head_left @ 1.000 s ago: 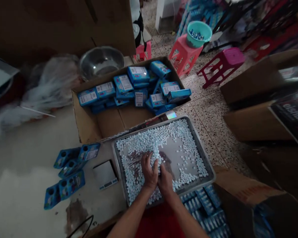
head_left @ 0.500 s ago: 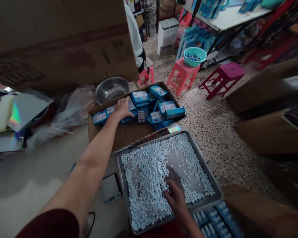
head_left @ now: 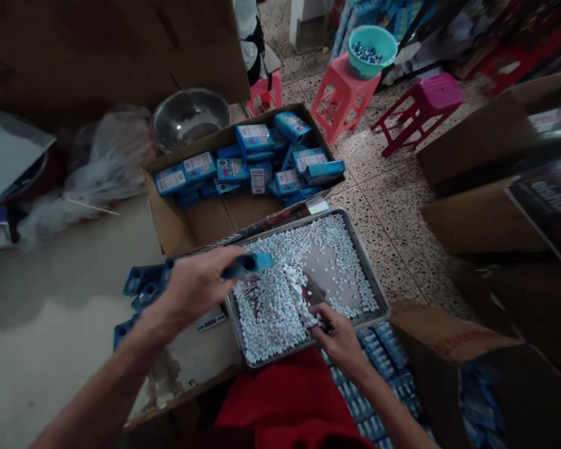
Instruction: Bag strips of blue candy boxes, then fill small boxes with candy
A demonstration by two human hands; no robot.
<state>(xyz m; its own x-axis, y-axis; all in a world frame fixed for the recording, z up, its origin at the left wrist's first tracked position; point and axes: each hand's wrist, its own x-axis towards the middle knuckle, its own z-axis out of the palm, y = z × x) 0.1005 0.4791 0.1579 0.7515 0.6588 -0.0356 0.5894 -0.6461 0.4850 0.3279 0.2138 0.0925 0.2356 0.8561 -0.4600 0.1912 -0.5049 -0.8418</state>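
My left hand is closed around a small blue box with a dark round hole in its end. It holds the box tilted above the left part of a metal tray. Small pale blue and white pellets cover much of the tray, heaped at the left and sparser at the right. My right hand is low over the tray's near side, its fingers curled at a blurred clump of pellets. What exactly lies within those fingers is hidden. Behind the tray, a cardboard box holds several blue packs.
Several blue holed boxes lie left of the tray, near a partly hidden scale. A steel bowl stands behind the carton. Stools and a teal basin are beyond; open cartons line the right.
My left hand has come back from the cardboard box to the tray and now holds a blue box. My right hand stays at the pellets. The view has tipped downward.
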